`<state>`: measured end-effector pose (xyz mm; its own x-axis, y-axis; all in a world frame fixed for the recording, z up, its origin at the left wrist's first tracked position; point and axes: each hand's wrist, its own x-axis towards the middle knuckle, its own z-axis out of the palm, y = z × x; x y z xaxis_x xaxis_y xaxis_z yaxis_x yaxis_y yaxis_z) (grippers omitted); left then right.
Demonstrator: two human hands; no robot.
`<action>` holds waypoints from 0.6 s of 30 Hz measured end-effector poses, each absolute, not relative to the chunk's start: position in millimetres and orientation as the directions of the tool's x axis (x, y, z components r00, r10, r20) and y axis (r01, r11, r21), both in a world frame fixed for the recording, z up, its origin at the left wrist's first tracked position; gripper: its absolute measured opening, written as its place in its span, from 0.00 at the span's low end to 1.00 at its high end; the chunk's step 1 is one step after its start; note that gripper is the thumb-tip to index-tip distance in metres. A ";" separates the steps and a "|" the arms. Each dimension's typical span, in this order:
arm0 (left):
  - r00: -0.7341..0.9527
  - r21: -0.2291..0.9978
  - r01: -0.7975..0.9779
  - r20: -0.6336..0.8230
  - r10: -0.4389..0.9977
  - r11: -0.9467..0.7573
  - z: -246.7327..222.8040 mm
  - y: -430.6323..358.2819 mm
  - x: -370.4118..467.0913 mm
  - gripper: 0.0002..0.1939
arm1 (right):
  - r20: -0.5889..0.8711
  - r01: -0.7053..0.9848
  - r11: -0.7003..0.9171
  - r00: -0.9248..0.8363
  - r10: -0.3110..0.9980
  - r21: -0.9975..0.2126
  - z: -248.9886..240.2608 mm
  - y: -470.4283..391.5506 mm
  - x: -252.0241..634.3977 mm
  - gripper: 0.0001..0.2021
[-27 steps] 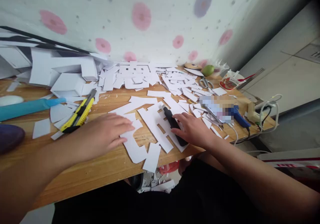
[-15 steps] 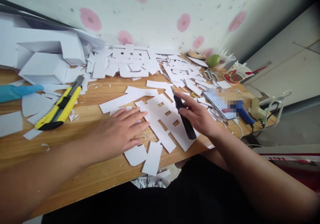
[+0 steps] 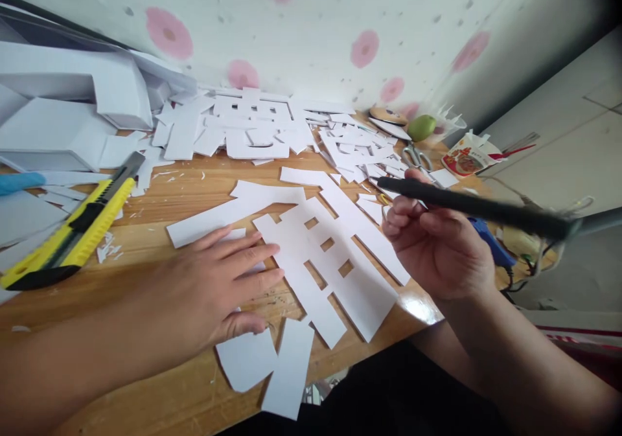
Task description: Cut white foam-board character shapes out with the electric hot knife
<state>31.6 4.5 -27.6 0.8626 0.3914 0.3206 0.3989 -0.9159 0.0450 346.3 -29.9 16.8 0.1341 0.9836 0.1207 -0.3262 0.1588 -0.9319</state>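
Observation:
My left hand (image 3: 218, 287) lies open, fingers spread, at the left edge of a white foam board piece (image 3: 315, 261) with several cut-out windows. Its fingertips touch that edge, and smaller white pieces lie partly under the palm. Raised above the table's right side, my right hand (image 3: 437, 248) is closed round a black craft knife (image 3: 461, 203). The knife's thin tip points left, and its handle end is blurred. A long angled white strip (image 3: 350, 209) lies along the right of the windowed piece. Two small white offcuts (image 3: 289, 371) rest at the table's front edge.
A yellow snap-off cutter (image 3: 78, 229) lies at left, by white box shapes (image 3: 58, 125). White scraps (image 3: 253, 122) are heaped along the wall. Further right are scissors (image 3: 416, 157), a green fruit (image 3: 422, 127), a paper cup (image 3: 469, 154) and a blue glue gun (image 3: 490, 241).
My right hand has lifted off the board and moved right, tilting the knife from steep to nearly level. The left hand stays on the board's edge. The view has shifted slightly closer.

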 end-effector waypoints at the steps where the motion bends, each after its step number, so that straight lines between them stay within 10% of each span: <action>1: 0.851 0.073 0.407 0.332 0.408 -0.910 -24.5 4.4 32.8 0.24 | 0.158 -0.307 0.196 0.147 0.977 -0.931 15.3 -28.5 343.8 0.21; 8: 0.837 -0.010 0.434 0.374 0.399 -0.901 -23.5 -4.1 41.3 0.22 | 0.196 -0.135 0.210 0.111 0.974 -0.968 5.1 -15.5 320.3 0.09; 18: 0.808 0.071 0.469 0.368 0.461 -0.880 -36.9 -7.7 42.2 0.31 | 0.055 -0.110 0.041 -0.128 0.990 -0.993 -25.0 -4.9 302.7 0.20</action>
<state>42.2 -7.7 -36.9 0.8079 0.4605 0.3676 0.4692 -0.8802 0.0714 302.7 -4.9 -25.0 -0.1279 0.9903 0.0549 -0.1099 0.0408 -0.9931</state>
